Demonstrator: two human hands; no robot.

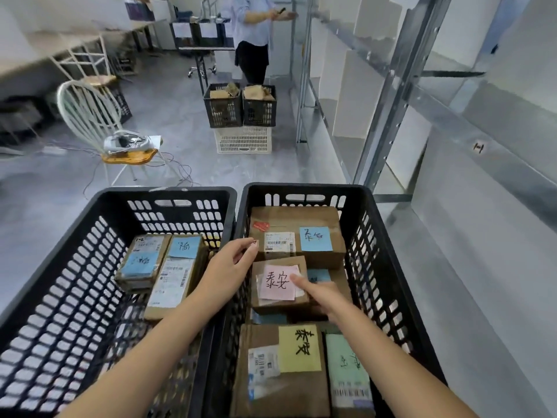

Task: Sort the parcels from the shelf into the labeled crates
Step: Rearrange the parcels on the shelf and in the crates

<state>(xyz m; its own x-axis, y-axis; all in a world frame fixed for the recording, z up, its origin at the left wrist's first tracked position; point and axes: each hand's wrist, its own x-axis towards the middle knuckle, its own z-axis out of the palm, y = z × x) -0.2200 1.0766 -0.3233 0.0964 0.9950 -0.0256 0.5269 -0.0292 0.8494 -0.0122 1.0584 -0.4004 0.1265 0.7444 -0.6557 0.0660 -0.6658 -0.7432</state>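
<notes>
L hand (230, 267) fingers loose, apart | R hand (321, 292) pinches cardboard pkg (278, 305), pink note (278, 282) | perforated crate (304, 188)

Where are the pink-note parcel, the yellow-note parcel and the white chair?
pink-note parcel (278, 284): head view, on the note.
yellow-note parcel (299, 349): head view, on the note.
white chair (132, 158): head view, on the seat's front.

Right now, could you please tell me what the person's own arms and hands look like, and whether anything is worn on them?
Both forearms are bare: no sleeves, gloves, watch or bracelet show. The left hand has a dark mark on one fingernail, possibly nail art; the right hand shows no rings.
</notes>
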